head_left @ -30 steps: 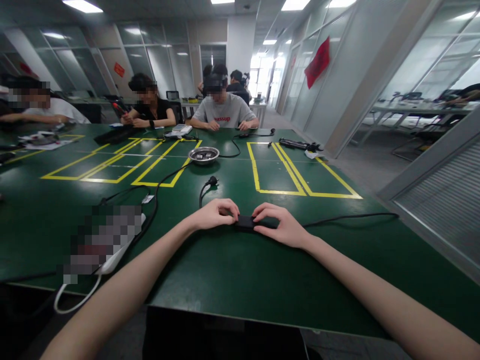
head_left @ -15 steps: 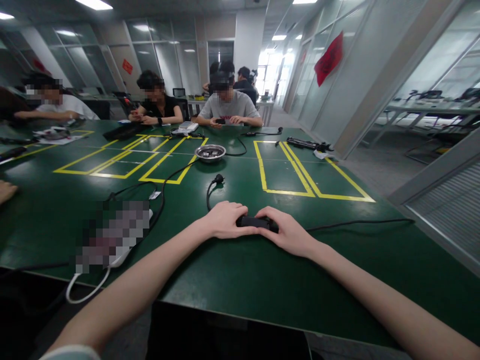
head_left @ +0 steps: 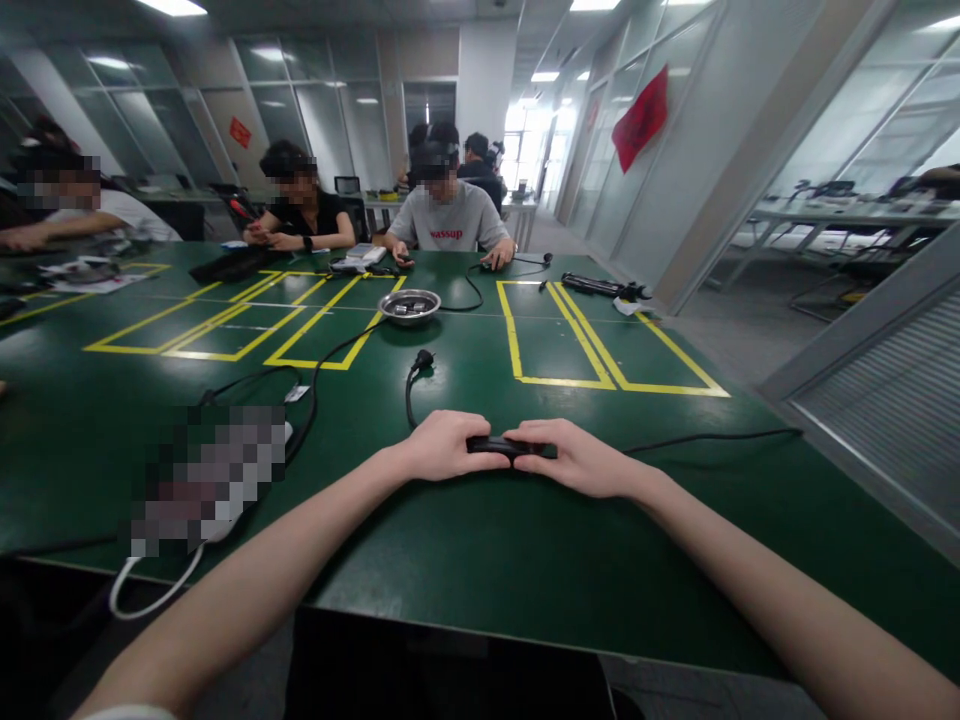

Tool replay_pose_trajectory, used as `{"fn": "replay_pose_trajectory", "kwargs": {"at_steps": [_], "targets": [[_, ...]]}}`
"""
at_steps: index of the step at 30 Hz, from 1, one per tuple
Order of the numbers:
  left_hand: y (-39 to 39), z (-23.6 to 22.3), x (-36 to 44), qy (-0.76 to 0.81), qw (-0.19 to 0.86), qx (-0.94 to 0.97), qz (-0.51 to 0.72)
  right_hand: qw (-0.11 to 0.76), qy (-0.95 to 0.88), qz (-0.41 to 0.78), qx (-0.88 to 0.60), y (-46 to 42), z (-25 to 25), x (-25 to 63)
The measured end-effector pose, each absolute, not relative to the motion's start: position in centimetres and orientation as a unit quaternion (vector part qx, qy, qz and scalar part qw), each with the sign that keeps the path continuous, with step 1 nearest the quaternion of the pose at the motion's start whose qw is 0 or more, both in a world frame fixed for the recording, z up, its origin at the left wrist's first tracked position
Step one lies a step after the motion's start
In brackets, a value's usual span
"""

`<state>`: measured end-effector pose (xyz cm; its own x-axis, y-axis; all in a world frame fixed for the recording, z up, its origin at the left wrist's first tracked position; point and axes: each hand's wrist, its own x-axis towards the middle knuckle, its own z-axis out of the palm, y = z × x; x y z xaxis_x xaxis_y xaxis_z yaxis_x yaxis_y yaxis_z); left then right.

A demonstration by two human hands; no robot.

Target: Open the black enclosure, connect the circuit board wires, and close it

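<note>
A slim black power adapter (head_left: 495,447) lies crosswise between my two hands, just above the green table (head_left: 525,560). My left hand (head_left: 450,445) is closed on its left end, thumb at the near side. My right hand (head_left: 577,455) pinches the middle and right part, its fingertips close to the left ones. Left of my hands a cord curves up to a black mains plug (head_left: 424,362) lying on the table. A thin black cable (head_left: 712,438) runs off to the right from behind my right hand.
Ahead stands a metal bowl (head_left: 409,306) with small metal parts. At left lies a blurred-out item on a white case (head_left: 232,510) with a white loop. Yellow tape (head_left: 566,382) marks rectangles. A folded black tripod-like item (head_left: 600,287) lies far right. Several people sit opposite.
The adapter has turned in my hands and shows a narrower side. My right fingers reach further left along it. Across the table, a co-worker's hands have moved apart.
</note>
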<state>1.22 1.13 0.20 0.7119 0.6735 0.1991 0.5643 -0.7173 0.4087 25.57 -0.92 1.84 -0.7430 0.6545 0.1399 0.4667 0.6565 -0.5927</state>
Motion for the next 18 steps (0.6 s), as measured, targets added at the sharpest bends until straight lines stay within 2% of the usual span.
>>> {"fn": "replay_pose_trajectory", "kwargs": {"at_steps": [11, 14, 18], "targets": [[1.3, 0.3, 1.1, 0.369, 0.214, 0.889, 0.166, 0.213, -0.896, 0.225, -0.317, -1.1, 0.3, 25.1], [1.4, 0.2, 1.1, 0.372, 0.239, 0.883, 0.158, 0.183, -0.915, 0.173, -0.315, -1.4, 0.2, 25.0], [1.4, 0.2, 1.0, 0.388, 0.195, 0.881, 0.186, 0.184, -0.915, 0.145, -0.328, -1.3, -0.2, 25.0]]}}
